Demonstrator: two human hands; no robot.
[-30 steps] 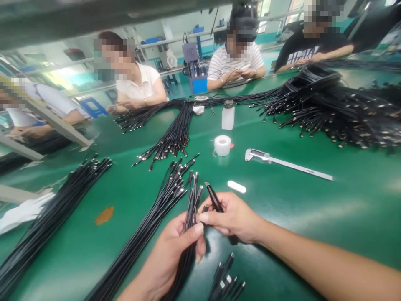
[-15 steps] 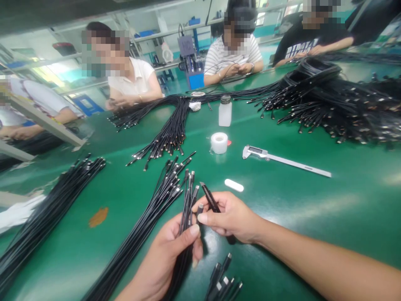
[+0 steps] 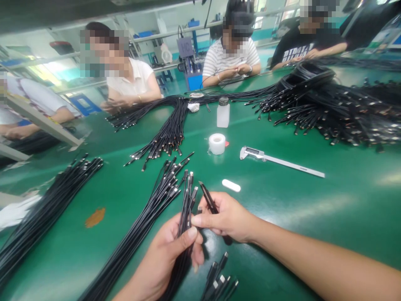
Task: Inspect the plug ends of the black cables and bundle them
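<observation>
Green table (image 3: 313, 209) fills most of the view, co-workers (image 3: 232, 60) seated along the far side. Big heap of black cables (image 3: 338, 104) at far right, long left bundle (image 3: 53, 213) on the near left, middle bundle (image 3: 134, 234) between that and the hands. The held bundle (image 3: 187, 200) is in the left hand (image 3: 175, 242), thumb across it, fingers curled round, ends pointing up and away. Right hand (image 3: 225, 215) is curled in just beside it. Caliper (image 3: 282, 162), bottle (image 3: 223, 113) and tape roll (image 3: 216, 149) lie beyond, untouched. Knife (image 3: 209, 198) is gripped in the right hand, blade tip up; thumb and finger also seem to pinch one plug (image 3: 199, 210). Can't tell if it's separate from the bunch. My read: step in hand is handling single cable ends, no cut under way. Next move calls for a firm left grip, that plug isolated, blade clear of both thumbs.
</observation>
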